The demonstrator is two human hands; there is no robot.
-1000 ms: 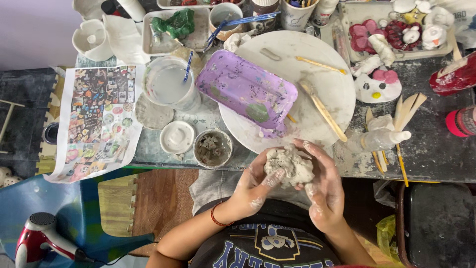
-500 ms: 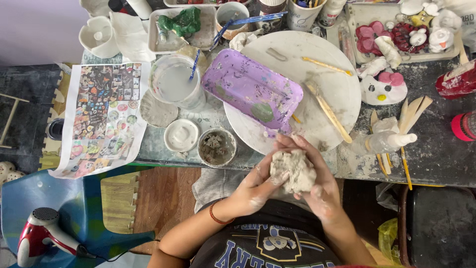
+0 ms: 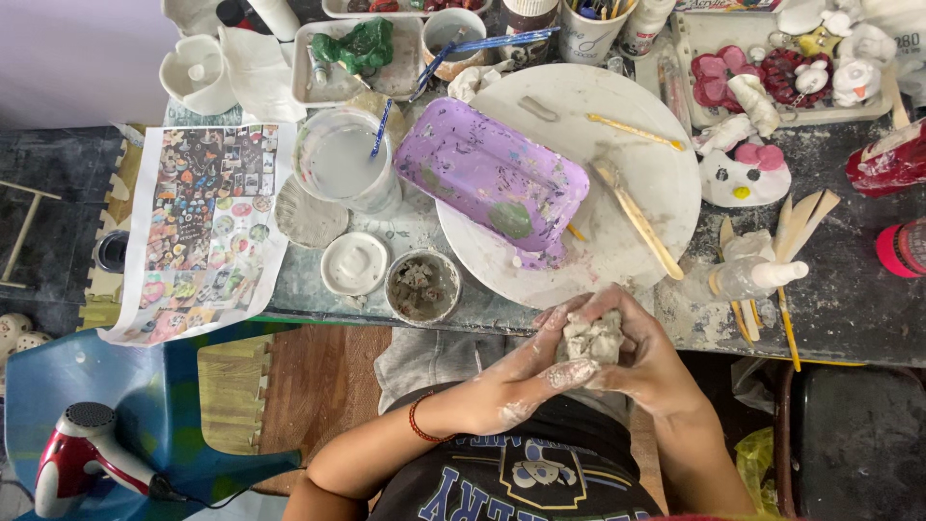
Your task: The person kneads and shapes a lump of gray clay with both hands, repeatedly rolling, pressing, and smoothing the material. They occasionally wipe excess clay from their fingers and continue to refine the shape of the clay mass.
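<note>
The round white board (image 3: 617,183) fills the middle of the cluttered worktable (image 3: 849,309), and everything else sits around it. A purple tray (image 3: 487,178), smeared with paint, lies tilted across the board's left half, and a wooden modelling tool (image 3: 641,220) rests on the board to the tray's right. Left of the board stands a clear cup of cloudy water (image 3: 340,164); just off the board's lower left edge sits a small bowl of grey slurry (image 3: 422,286). Below the board's near edge, past the table rim, the left hand (image 3: 511,381) and the right hand (image 3: 651,362) are cupped together, fingers curled and pressing a lump of grey clay (image 3: 590,340) between them.
</note>
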